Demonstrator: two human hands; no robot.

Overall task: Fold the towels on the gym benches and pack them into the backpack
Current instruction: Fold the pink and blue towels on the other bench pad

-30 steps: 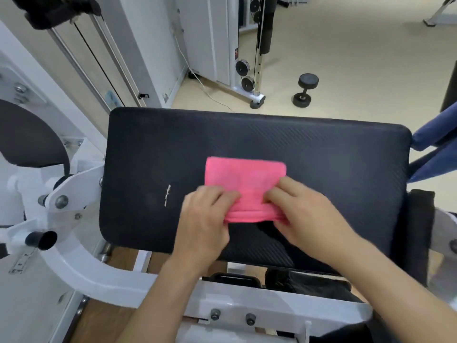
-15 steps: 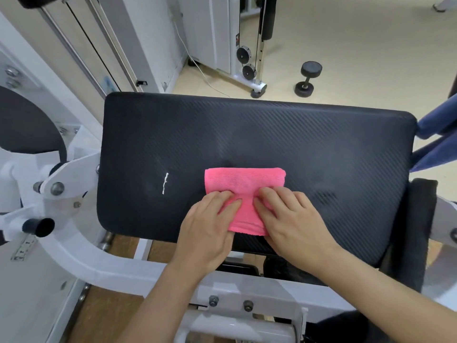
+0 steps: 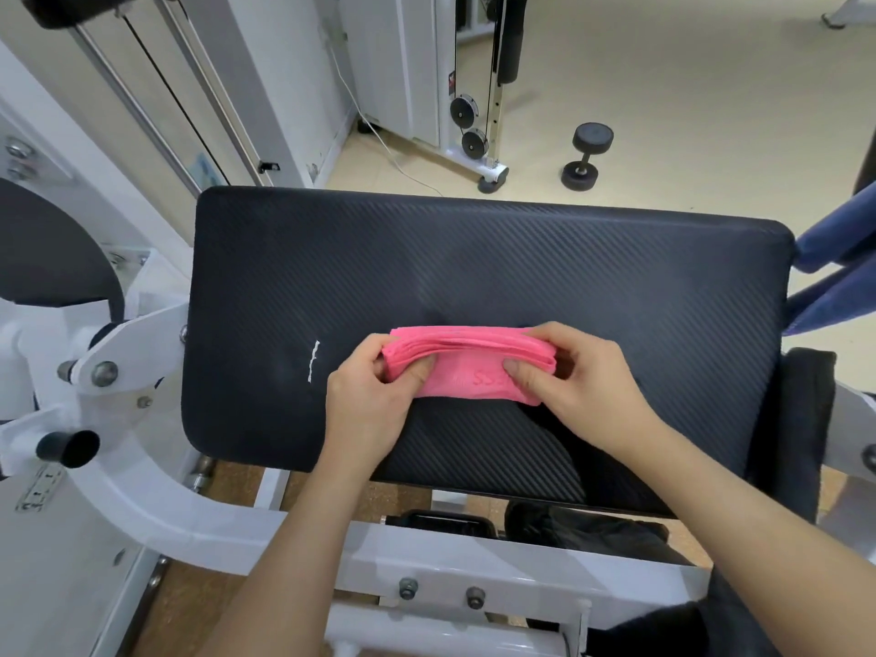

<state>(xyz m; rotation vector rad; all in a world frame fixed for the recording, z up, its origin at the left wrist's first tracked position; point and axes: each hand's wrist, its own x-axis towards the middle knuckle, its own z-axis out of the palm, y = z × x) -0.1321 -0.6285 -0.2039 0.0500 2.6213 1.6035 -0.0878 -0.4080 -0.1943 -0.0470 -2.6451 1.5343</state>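
A folded pink towel (image 3: 467, 367) lies near the front middle of the black padded bench (image 3: 474, 267). My left hand (image 3: 374, 400) pinches its left end, thumb on the near face and fingers curled behind. My right hand (image 3: 578, 381) grips the right end the same way. The towel's near edge is tipped up, so its stacked layers show along the top. Black fabric (image 3: 592, 533) below the bench's front edge may be the backpack; I cannot tell.
A white machine frame (image 3: 156, 490) curves round the bench's left and front. Blue fabric (image 3: 839, 258) hangs at the right edge. A black dumbbell (image 3: 585, 156) lies on the beige floor behind, next to a cable machine base (image 3: 479, 149).
Both hands went from pressing flat on the towel to gripping its two ends. The towel's near edge has come up off the pad, making a thicker bundle.
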